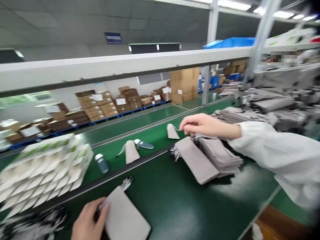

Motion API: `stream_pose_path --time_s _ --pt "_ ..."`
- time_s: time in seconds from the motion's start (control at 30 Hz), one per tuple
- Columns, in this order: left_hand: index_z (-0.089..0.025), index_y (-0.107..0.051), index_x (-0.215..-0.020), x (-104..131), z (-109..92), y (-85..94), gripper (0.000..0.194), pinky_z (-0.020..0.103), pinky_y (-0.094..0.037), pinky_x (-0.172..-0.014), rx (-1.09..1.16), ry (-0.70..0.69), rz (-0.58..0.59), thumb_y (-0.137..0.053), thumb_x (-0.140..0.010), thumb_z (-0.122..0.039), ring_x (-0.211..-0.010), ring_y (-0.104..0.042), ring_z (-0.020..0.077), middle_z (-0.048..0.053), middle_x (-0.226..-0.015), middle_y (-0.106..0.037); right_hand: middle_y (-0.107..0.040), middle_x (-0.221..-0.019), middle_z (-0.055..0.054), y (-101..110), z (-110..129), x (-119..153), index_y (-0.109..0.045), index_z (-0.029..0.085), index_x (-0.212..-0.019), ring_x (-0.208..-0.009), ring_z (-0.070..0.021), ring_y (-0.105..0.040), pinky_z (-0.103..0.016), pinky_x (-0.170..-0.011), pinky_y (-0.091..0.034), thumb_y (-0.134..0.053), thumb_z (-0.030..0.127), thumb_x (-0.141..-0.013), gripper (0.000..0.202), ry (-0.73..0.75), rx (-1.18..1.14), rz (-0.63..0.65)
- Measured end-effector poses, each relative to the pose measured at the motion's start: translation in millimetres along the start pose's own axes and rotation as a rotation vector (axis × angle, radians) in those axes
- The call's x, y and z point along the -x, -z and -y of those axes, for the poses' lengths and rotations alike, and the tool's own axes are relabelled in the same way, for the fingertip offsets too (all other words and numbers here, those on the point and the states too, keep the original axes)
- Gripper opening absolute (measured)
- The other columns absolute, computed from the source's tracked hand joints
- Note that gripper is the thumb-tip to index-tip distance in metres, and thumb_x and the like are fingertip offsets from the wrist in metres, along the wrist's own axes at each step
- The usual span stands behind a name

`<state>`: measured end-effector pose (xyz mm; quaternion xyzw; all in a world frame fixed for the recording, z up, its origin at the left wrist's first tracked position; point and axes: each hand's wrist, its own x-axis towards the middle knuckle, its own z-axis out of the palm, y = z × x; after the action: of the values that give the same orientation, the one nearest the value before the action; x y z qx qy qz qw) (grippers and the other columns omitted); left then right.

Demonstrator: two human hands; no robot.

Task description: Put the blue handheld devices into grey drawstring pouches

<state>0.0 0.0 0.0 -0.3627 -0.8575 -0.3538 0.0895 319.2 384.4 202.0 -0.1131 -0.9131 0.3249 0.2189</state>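
My left hand (88, 220) is at the bottom, thumb and fingers closed on the near-left edge of a flat grey drawstring pouch (127, 216). Something dark shows between the fingers. My right hand (200, 125) reaches in over a stack of grey pouches (197, 160), its fingers pinched at the cord of a small light-grey pouch (172, 131) on the green belt. Further left on that belt lie another small pouch (131, 152) with a loose cord, and two dark blue-grey, white-ended objects (145, 144), one left of it and one right.
White card trays (47, 170) are stacked at the left, with a heap of black and grey cords (35, 223) below. Piles of grey pouches (270, 103) fill the right. A white shelf beam (125, 71) crosses above the belt. Cartons (185, 85) stand behind; someone is partly visible far right.
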Motion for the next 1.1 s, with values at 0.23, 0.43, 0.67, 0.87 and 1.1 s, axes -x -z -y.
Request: stream_pose_path --time_s 0.23,0.43,0.67,0.87,1.1 --pt "-0.023 -0.065 -0.079 -1.7 52.4 44.7 0.018 0.036 -0.047 -0.072 -0.144 -0.233 -0.122 -0.055 -0.089 -0.034 -0.080 -0.061 0.0248 0.005 -0.084 -0.065 -0.071 -0.109 -0.008 -212.5 43.0 -214.8 -0.071 0.017 -0.106 -0.102 -0.0226 -0.066 -0.035 -0.089 -0.052 -0.064 0.027 -0.094 0.018 -0.135 0.458 0.412" --pt "-0.023 -0.060 -0.082 -5.1 94.9 76.9 0.016 0.040 -0.038 -0.091 -0.181 -0.335 -0.105 -0.051 -0.094 -0.016 -0.097 -0.061 0.0230 0.002 -0.095 -0.070 -0.062 -0.122 -0.009 -356.6 23.0 -268.5 -0.061 0.016 -0.123 -0.104 -0.0226 -0.064 -0.044 -0.089 -0.056 -0.062 0.035 -0.098 0.032 -0.366 0.545 0.244" --pt "-0.022 -0.053 -0.082 -16.3 141.0 88.6 0.017 0.031 -0.040 -0.072 0.206 -0.191 0.022 -0.048 -0.098 -0.021 -0.075 -0.055 0.0169 0.000 -0.081 -0.059 -0.048 -0.136 -0.021 -405.2 19.1 -303.6 -0.041 0.015 -0.137 -0.122 -0.0325 -0.053 -0.047 -0.096 -0.047 -0.046 0.017 -0.098 0.039 -0.311 0.367 -0.175" --pt "-0.021 -0.055 -0.077 -27.3 137.7 96.0 0.018 0.027 -0.036 -0.066 0.457 0.003 0.033 -0.060 -0.093 -0.027 -0.073 -0.048 0.0160 0.000 -0.078 -0.051 -0.057 -0.113 -0.006 -431.1 105.0 -303.1 -0.023 0.028 -0.133 -0.091 -0.0200 -0.068 -0.033 -0.075 -0.056 -0.044 0.037 -0.098 0.042 0.043 -0.594 -0.234" --pt "-0.020 -0.060 -0.076 -37.5 121.8 101.9 0.016 0.026 -0.043 -0.076 0.591 0.109 -0.191 -0.069 -0.085 -0.030 -0.086 -0.055 0.0173 0.002 -0.087 -0.056 -0.065 -0.102 -0.004 -484.7 167.8 -234.5 -0.054 0.024 -0.111 -0.095 -0.0218 -0.066 -0.036 -0.084 -0.052 -0.049 0.041 -0.099 0.021 0.286 -0.862 0.378"
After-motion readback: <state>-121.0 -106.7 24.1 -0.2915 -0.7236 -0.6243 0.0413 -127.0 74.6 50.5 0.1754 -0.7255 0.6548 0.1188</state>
